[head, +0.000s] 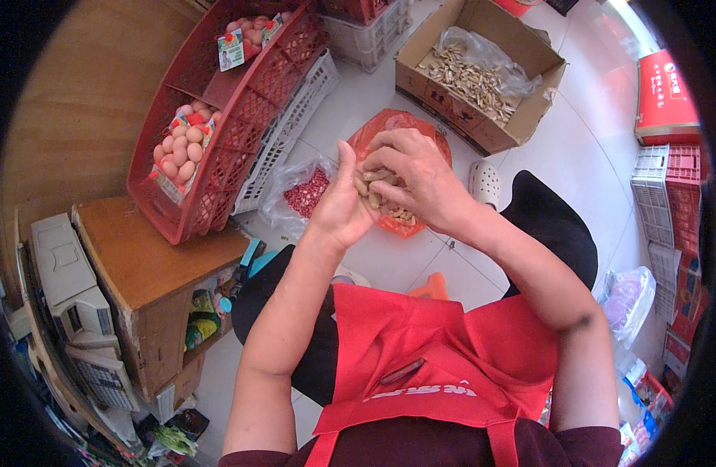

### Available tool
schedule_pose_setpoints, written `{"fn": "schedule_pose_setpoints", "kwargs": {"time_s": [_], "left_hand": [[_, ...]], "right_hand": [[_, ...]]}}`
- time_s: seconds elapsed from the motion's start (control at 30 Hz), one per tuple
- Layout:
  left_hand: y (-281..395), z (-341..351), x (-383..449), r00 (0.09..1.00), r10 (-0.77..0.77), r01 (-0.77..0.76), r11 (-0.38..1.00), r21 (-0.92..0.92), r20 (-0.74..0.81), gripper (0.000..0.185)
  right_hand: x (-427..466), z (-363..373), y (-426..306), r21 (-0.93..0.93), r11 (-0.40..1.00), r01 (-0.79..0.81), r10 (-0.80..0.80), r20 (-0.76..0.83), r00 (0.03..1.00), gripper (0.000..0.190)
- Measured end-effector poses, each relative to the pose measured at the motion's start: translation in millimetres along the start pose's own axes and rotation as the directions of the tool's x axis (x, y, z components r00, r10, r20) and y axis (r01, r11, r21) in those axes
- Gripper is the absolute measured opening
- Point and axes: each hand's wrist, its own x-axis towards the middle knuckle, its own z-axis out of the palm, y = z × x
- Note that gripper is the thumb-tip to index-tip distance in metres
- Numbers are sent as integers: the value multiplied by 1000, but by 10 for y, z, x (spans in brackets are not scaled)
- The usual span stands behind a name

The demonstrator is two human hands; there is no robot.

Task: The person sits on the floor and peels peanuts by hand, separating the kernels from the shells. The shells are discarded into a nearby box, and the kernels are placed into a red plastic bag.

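Observation:
My left hand (346,207) is turned palm up with the thumb raised, cradling several unshelled peanuts (374,181). Over that palm, my right hand (413,172) curls its fingers and thumb down onto the peanuts; whether it pinches one is hard to see. Both hands are above a red plastic bag (439,137) on the floor, which has more peanuts (401,214) inside, partly hidden by the hands. To the left of the hands, a clear plastic bag (271,195) stands open around shelled red-skinned peanut kernels (304,195).
A cardboard box (445,105) with peanut shells (471,76) stands beyond the bags. At left, a red plastic crate (241,122) with eggs (181,150) rests partly over a wooden cabinet (159,251). A white clog (484,182) is right of the red bag.

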Motion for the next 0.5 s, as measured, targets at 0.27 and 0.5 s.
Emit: {"fn": "schedule_pose_setpoints", "kwargs": {"time_s": [0.27,0.5], "left_hand": [[-48,-91,-23,998,-66,67,990,-124,17,45],[-16,-57,-22,999,-25,28,990,-140,21,42]], "right_hand": [[45,-17,80,263,953,-150,164,-33,986,12],[41,-128,43,8,1000,-16,15,58,998,11]]}}
